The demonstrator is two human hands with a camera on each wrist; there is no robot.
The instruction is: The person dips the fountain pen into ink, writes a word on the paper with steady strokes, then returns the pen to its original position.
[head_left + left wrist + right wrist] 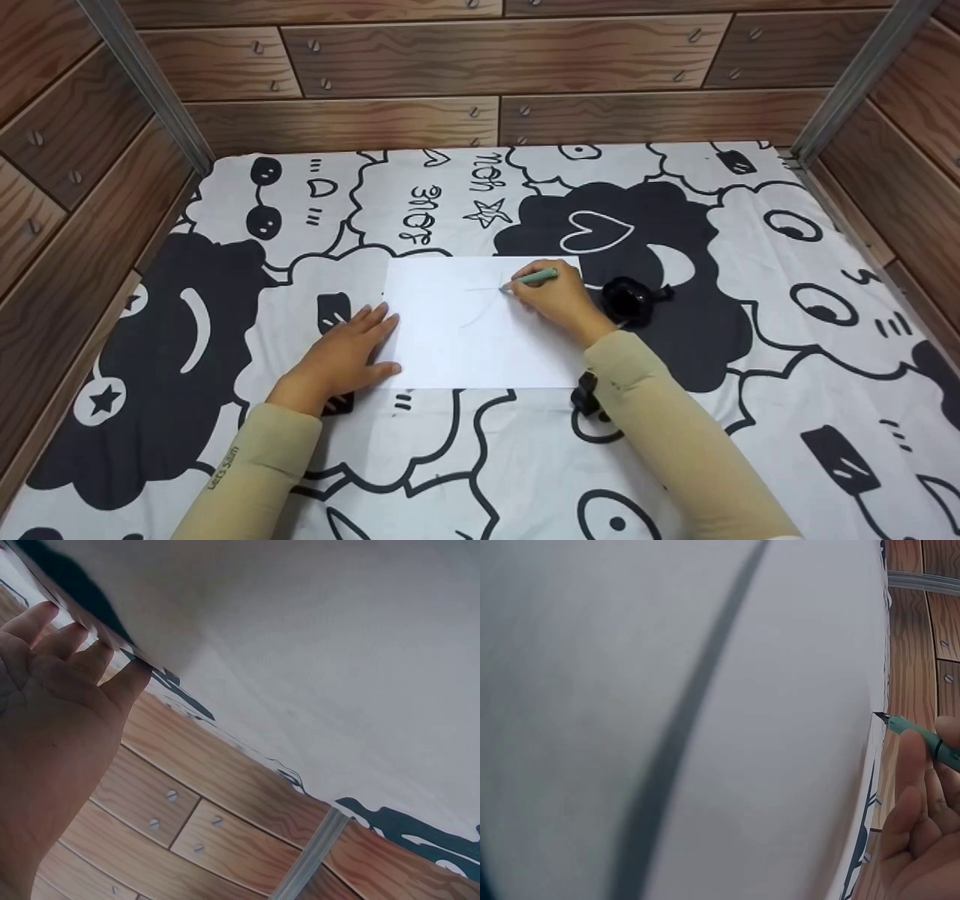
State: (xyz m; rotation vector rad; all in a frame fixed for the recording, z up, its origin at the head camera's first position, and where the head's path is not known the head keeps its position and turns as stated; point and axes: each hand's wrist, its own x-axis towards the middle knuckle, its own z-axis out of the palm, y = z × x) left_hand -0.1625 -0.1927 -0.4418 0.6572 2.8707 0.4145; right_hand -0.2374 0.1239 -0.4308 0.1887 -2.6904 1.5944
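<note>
A white sheet of paper (442,360) lies on the patterned cloth, with a few thin lines (481,289) drawn on its upper part. My right hand (551,296) pinches a green fountain pen (538,277); its dark nib meets the paper at the end of a line. In the right wrist view the pen (911,730) shows between thumb and fingers, nib pointing left. At the sheet's left edge rests my left hand (341,360), fingers spread and fingertips on the paper. The left wrist view shows this hand (67,697) from the palm side.
A glossy black container (628,300) with a small knob stands just right of my right wrist. A small black object (585,394) sits by the sheet's lower right corner, partly behind my sleeve. Wood-patterned walls (390,60) and grey corner posts (146,75) bound the cloth-covered table (540,465).
</note>
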